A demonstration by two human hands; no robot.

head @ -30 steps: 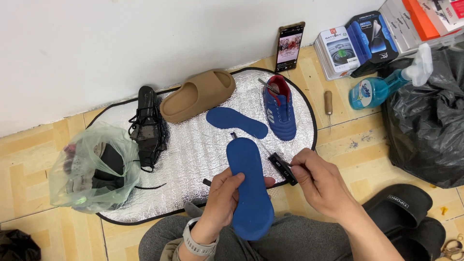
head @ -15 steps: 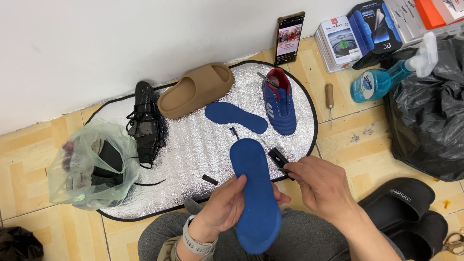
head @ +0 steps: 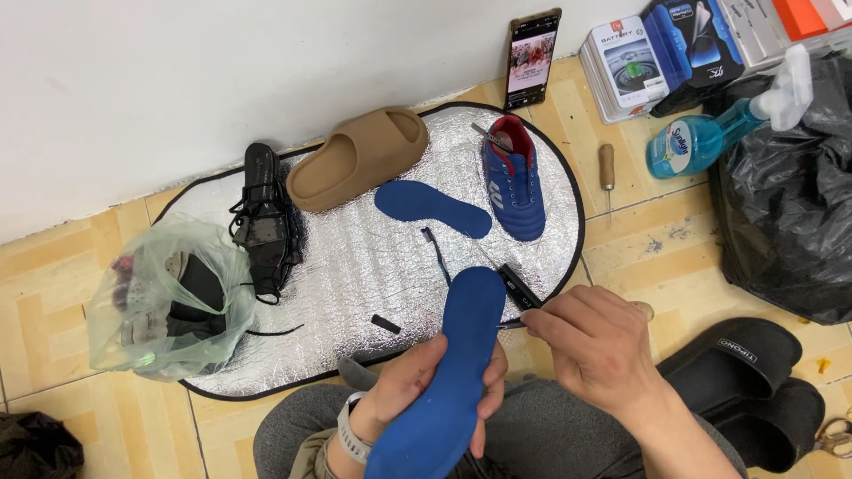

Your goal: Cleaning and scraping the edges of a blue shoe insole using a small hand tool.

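Blue insole (head: 448, 372) lengthwise over the lap, toe toward silver mat (head: 355, 275)

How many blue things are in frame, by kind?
Blue insoles: 2, one held by the left hand with the right hand at its edge, one lying on the silver mat
Blue shoe: 1
Blue spray bottle: 1
Total: 4

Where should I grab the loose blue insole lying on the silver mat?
Probably from above, pinching the blue insole across its narrow waist. It lies flat on the silver mat, wider at the left end, with bare mat on both long edges; the blue shoe crowds its right tip.
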